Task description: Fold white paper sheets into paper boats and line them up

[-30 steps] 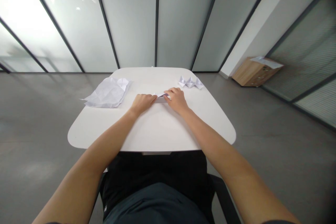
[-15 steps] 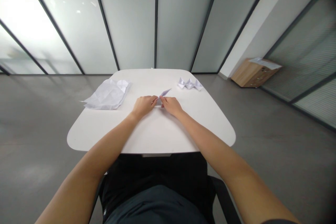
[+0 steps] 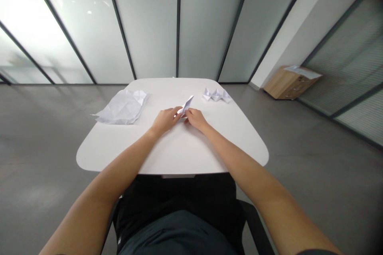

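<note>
A folded paper piece (image 3: 186, 106), tip raised, is held midway between the bench's (image 3: 179, 151) side edges, clamped by fingers of the left hand (image 3: 164, 120) and right hand (image 3: 194, 118). A crease seems underway, for which aligned edges are called for.

Folded paper (image 3: 186, 106): white, faint lilac-grey in the shaded creases. Table (image 3: 179, 151): plain off-white, no pattern. Crumpled sheets (image 3: 122, 107): white, grey wrinkle shading. Small folded pieces (image 3: 217, 95): white, bluish shadows. Floor (image 3: 44, 147): flat mid grey. Glass wall (image 3: 149, 28): frosted pale grey-green, dark grey frame lines, bright white glare at the left. Cabinet (image 3: 283, 84): light wood tone. Shirt (image 3: 179, 195): black. Chair (image 3: 257, 227): black.
</note>
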Demonstrator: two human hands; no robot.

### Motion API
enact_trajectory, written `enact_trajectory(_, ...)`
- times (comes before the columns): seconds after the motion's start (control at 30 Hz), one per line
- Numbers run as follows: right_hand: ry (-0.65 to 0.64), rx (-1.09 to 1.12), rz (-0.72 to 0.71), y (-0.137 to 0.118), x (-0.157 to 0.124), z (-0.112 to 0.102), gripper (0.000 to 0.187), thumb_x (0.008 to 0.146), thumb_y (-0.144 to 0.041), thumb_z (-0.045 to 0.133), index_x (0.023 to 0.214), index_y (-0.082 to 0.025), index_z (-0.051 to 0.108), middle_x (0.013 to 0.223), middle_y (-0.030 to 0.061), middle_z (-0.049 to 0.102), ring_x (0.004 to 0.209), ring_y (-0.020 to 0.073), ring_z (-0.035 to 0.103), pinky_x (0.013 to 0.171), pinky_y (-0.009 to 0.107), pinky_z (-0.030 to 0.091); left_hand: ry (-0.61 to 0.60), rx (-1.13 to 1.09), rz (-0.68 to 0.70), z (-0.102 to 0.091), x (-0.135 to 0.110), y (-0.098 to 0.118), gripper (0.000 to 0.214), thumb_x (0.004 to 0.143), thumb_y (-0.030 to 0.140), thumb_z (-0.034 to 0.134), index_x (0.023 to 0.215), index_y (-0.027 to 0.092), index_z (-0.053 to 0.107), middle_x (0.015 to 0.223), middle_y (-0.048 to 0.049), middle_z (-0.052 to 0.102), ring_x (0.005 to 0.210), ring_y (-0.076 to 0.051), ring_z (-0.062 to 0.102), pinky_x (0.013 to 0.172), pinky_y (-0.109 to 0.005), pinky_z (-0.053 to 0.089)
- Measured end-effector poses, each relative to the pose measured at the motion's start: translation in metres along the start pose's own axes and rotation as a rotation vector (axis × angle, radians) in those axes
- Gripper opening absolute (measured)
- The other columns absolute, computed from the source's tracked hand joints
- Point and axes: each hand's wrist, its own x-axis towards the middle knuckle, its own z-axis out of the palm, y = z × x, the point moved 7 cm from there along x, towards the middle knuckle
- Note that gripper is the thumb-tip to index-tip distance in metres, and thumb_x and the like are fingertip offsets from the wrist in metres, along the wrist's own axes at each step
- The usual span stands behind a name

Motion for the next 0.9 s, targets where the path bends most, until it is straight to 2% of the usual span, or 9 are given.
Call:
enact_trajectory(0.2,0.040,0.021,-0.013,-0.003,-0.004,-0.002,0.032,0.107,-0.031,0.040,0.087,-0.021,0.062,0.088,0.0034,0.080,0.063,0.0162,0.075,0.066,0.025,0.057,0.021,-0.014,-0.046,-0.006,-0.001,0.003,0.064,0.102,0.052,0.058,0.158,0.025,0.043,0.131,-0.0111,0.072,0.093,-0.021,0.076,0.090,-0.032,0.054)
enact_trajectory(0.33,0.049,0.007,-0.035,-0.008,-0.008,-0.002,0.029,0.107,-0.030,0.040,0.090,-0.022,0.061,0.085,0.0039,0.079,0.063,0.0175,0.075,0.061,0.024,0.056,0.038,0.011,-0.095,-0.009,-0.002,0.002,0.073,0.099,0.052,0.062,0.162,0.023,0.037,0.133,-0.0136,0.071,0.099,-0.024,0.075,0.092,-0.034,0.054)
enact_trajectory(0.47,0.046,0.014,-0.056,-0.013,-0.011,-0.004,0.026,0.106,-0.029,0.042,0.090,-0.022,0.060,0.077,0.0031,0.077,0.064,0.0181,0.076,0.061,0.023,0.055,0.013,0.022,-0.081,-0.009,-0.003,0.008,0.073,0.098,0.050,0.063,0.161,0.026,0.037,0.139,-0.0124,0.069,0.105,-0.026,0.075,0.089,-0.033,0.055)
enact_trajectory(0.63,0.060,0.017,-0.069,-0.016,-0.012,-0.006,0.021,0.106,-0.028,0.043,0.097,-0.021,0.061,0.090,0.0043,0.080,0.062,0.0155,0.076,0.062,0.022,0.056,0.009,0.047,-0.091,-0.012,-0.004,0.014,0.063,0.101,0.035,0.056,0.161,0.026,0.037,0.141,-0.0116,0.068,0.107,-0.026,0.074,0.087,-0.032,0.055)
enact_trajectory(0.77,0.062,0.031,-0.074,-0.016,-0.012,-0.006,0.021,0.106,-0.027,0.042,0.102,-0.021,0.062,0.098,0.0055,0.081,0.062,0.0144,0.076,0.063,0.022,0.058,0.021,0.117,-0.185,-0.019,-0.004,0.014,0.061,0.102,0.024,0.049,0.162,0.029,0.037,0.137,-0.0104,0.071,0.107,-0.027,0.074,0.089,-0.033,0.054)
enact_trajectory(0.9,0.048,0.027,-0.077,-0.015,-0.011,-0.005,0.020,0.105,-0.027,0.044,0.101,-0.021,0.062,0.094,0.0049,0.081,0.062,0.0153,0.076,0.061,0.023,0.057,0.067,0.146,-0.258,-0.028,-0.006,0.010,0.059,0.102,0.023,0.047,0.160,0.031,0.041,0.136,-0.0095,0.072,0.105,-0.028,0.075,0.090,-0.035,0.054)
